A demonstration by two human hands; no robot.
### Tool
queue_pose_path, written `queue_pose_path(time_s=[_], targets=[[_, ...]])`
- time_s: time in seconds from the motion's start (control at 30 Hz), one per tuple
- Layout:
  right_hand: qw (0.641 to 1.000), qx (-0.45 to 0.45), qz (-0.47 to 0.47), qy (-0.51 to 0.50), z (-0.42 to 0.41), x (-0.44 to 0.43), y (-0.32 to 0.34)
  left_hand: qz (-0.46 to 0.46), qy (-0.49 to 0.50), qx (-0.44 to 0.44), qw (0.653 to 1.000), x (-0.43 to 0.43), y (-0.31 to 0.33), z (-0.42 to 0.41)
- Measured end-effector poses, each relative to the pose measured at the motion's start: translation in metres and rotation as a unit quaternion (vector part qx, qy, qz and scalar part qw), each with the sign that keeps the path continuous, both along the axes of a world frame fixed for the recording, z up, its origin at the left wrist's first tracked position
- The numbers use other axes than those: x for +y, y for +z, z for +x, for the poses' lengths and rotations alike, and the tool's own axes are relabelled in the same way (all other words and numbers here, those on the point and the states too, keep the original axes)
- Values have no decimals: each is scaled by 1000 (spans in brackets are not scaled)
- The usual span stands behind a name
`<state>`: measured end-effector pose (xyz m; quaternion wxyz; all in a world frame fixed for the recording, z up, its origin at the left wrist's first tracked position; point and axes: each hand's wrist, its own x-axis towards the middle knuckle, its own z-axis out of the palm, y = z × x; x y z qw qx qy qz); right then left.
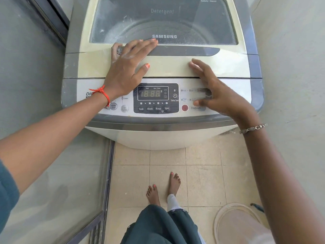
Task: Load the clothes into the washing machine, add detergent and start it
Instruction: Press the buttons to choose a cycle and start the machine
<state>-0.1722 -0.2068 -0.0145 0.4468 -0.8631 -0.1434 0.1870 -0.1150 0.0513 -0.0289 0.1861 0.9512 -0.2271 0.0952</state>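
Observation:
A cream and grey top-loading washing machine [228,67] stands in front of me with its glass lid [163,20] closed. My left hand [128,67] lies flat on the lid's front edge, fingers spread over the grey handle recess [184,51], white powder on the fingers. My right hand [216,92] hovers open over the right side of the control panel [156,98], blurred, its thumb near the Program label. The display reads 1888. A red round button [185,107] sits left of my right thumb. No clothes or detergent container are in view.
A glass sliding door [44,173] with a metal frame runs along the left. A plain wall [299,50] is close on the right. A translucent plastic tub [233,224] stands on the tiled floor at lower right, beside my bare feet [163,189].

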Motion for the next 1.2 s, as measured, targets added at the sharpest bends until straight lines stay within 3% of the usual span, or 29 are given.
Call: queue_pose_path(time_s=[0.63,0.9,1.2], targets=[[989,56,134,-41,-9,-56,-15,-3,0,-6,1000,0,-2,0],[963,56,231,-128,-16,-46,-20,6,5,-10,1000,-1,-3,0],[967,-5,184,-175,-19,-35,-22,28,8,-14,999,-1,-2,-1]])
